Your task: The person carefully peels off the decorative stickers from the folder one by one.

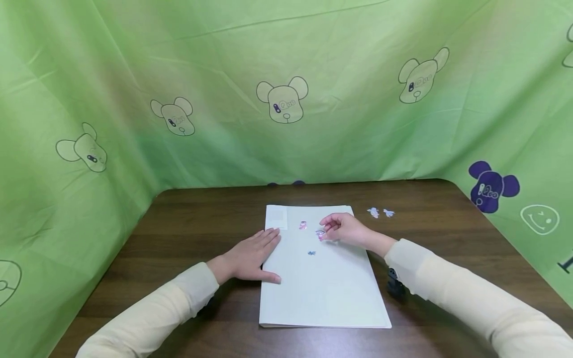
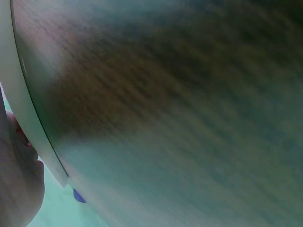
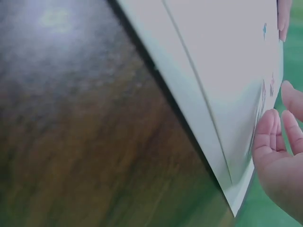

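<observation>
2 pale stickers (image 1: pixel 373 213) on tbl (image 1: pixel 201 214) R of folder (image 1: pixel 322 298). L hand (image 1: pixel 252 254) flat on folder's L edge; R hand (image 1: pixel 345 230) bent, at pink sticker (image 1: pixel 320 235) over folder, can't tell if pinched.

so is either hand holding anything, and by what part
The left hand holds nothing; it lies on the book. The right hand has its fingers at the edge of a pink sticker, but whether they pinch it cannot be told.

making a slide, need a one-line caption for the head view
Left hand on the edge of a white folder, right hand beside a pink figure, two bluish figures on the table.
</observation>
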`<state>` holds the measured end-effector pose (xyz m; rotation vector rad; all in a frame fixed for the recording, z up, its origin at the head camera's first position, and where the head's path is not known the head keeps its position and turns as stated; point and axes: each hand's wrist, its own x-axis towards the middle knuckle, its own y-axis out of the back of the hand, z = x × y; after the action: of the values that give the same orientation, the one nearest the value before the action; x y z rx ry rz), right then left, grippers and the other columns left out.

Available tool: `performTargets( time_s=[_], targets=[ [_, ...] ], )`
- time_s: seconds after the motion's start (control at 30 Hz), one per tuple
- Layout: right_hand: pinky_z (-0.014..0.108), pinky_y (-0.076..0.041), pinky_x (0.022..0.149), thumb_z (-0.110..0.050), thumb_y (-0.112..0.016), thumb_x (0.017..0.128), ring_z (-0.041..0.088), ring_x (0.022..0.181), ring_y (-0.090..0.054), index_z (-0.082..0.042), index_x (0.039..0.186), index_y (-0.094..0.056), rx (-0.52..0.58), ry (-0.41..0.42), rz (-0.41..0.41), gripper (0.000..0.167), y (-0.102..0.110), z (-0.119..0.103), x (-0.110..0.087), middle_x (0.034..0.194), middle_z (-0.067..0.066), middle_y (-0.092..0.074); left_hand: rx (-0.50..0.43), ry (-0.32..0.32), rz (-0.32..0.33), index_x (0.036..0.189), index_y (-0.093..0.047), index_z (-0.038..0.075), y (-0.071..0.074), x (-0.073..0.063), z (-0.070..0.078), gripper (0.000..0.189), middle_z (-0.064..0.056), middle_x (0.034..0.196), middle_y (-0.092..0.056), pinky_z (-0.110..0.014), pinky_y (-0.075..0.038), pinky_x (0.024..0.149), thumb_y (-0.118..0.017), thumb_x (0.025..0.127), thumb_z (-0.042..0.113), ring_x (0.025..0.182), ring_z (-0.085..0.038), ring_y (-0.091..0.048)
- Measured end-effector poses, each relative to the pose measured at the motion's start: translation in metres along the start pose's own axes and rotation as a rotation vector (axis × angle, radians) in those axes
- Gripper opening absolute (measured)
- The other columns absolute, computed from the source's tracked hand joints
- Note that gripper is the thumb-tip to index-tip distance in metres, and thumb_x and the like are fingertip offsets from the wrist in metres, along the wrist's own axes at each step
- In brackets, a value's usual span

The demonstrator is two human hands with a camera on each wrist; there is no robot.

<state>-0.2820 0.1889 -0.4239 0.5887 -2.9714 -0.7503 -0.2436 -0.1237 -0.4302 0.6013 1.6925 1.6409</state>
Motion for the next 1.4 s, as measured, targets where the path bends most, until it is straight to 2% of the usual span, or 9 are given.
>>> performTargets(
  time_s=[0.27,0.5,0.73,1.4],
  targets=[
    [0.022,-0.047,0.071,0.001,-0.075,0.082,0.021,0.087,-0.052,0.009,0.114,-0.062,-0.077,0.009,-0.031,0.035,-0.0037,0.0008,0.0022,0.096,0.011,-0.06,-0.004,-0.006,0.008,0.156,-0.011,0.006,0.0003,-0.0006,0.0005,0.11,-0.008,0.162,-0.004,-0.034,-0.006,0.117,-0.034,0.082,0.084,0.147,-0.019,0.0],
    [0.026,-0.042,0.068,-0.005,-0.078,0.081,0.019,0.082,-0.046,0.003,0.113,-0.065,-0.171,-0.019,-0.026,0.035,-0.0054,-0.0002,0.0042,0.088,0.006,-0.054,0.005,-0.005,0.01,0.156,-0.011,0.006,-0.0001,0.0,0.0004,0.11,-0.008,0.162,-0.004,-0.033,-0.005,0.117,-0.033,0.082,0.084,0.147,-0.018,0.0],
    [0.029,-0.04,0.069,-0.007,-0.079,0.081,0.019,0.08,-0.045,0.0,0.108,-0.067,-0.238,0.0,-0.02,0.03,-0.0064,0.0004,0.0045,0.083,0.004,-0.051,0.015,-0.009,0.013,0.156,-0.011,0.006,-0.0011,0.001,-0.0004,0.11,-0.008,0.162,-0.004,-0.033,-0.006,0.117,-0.032,0.082,0.084,0.147,-0.018,0.0],
    [0.029,-0.04,0.068,-0.006,-0.078,0.082,0.019,0.077,-0.046,-0.001,0.104,-0.068,-0.266,0.019,-0.019,0.025,-0.0083,-0.003,0.0037,0.08,0.004,-0.052,0.005,0.003,0.008,0.156,-0.011,0.006,-0.0015,0.0006,-0.0006,0.111,-0.007,0.162,-0.004,-0.033,-0.005,0.117,-0.032,0.081,0.085,0.147,-0.018,0.0]
  ],
)
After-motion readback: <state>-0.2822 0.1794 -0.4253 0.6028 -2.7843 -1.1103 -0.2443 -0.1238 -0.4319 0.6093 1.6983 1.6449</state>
